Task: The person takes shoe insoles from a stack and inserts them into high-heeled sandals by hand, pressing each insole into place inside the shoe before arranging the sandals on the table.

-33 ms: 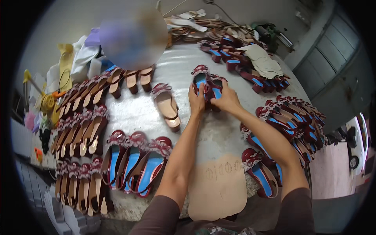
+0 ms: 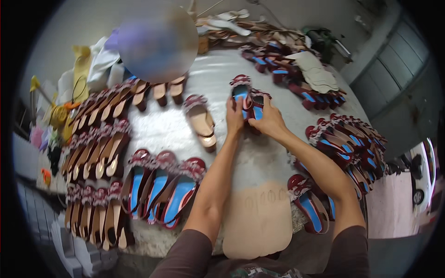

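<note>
Near the middle of the table, my left hand [image 2: 235,116] closes round a dark red sandal [image 2: 240,92] with a ruffled toe and a blue strip inside. Right beside it, a second dark red sandal [image 2: 258,111] is gripped by my right hand [image 2: 271,119], thumb and fingers on its sides. The two sandals stand side by side, toes pointing away from me; my fingers cover parts of both. To the left of my left hand, a single sandal with a beige insole [image 2: 200,121] lies apart.
Rows of beige-insole sandals [image 2: 95,157] line the table's left side. Several blue-lined sandals [image 2: 178,199] lie near my left forearm, more [image 2: 345,141] are heaped at right. A beige sheet [image 2: 257,227] lies at the front edge. Pale insole pieces [image 2: 315,72] rest on sandals at the back right.
The whole view has shifted slightly. Both hands keep their hold on the two sandals, with little visible movement against the table.
</note>
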`<action>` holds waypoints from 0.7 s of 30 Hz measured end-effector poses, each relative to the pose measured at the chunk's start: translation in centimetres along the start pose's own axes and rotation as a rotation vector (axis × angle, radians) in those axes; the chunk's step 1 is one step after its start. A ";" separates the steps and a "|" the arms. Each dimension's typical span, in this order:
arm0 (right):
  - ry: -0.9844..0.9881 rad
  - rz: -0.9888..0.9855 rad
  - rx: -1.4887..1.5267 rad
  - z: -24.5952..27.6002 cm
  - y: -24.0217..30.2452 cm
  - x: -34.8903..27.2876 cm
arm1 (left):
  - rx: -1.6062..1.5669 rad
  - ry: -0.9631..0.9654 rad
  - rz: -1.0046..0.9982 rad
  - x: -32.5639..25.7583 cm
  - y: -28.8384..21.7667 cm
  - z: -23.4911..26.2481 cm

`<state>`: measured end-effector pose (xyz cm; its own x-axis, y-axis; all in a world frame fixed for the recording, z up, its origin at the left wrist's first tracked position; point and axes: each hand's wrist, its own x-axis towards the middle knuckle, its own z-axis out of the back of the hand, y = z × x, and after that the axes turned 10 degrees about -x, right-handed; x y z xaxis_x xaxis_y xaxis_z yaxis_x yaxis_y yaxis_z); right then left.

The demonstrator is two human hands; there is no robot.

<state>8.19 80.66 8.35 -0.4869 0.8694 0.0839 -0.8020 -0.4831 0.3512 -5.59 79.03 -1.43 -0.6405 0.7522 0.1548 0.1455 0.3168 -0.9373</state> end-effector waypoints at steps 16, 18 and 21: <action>-0.137 0.039 -0.130 2.0 -0.6 -17.6 | 0.313 0.090 0.077 -14.5 -6.4 1.1; -0.290 0.263 -0.240 0.6 0.8 -19.2 | 0.358 0.114 0.068 -14.0 -6.6 2.8; 0.018 0.158 -0.286 4.6 2.7 -23.1 | 0.470 -0.003 -0.336 -15.1 -8.8 2.7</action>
<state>18.84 59.70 11.63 -0.6170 0.7807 0.0991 -0.7795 -0.6236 0.0592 0.81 63.34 3.64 -0.5958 0.6529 0.4678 -0.4166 0.2467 -0.8750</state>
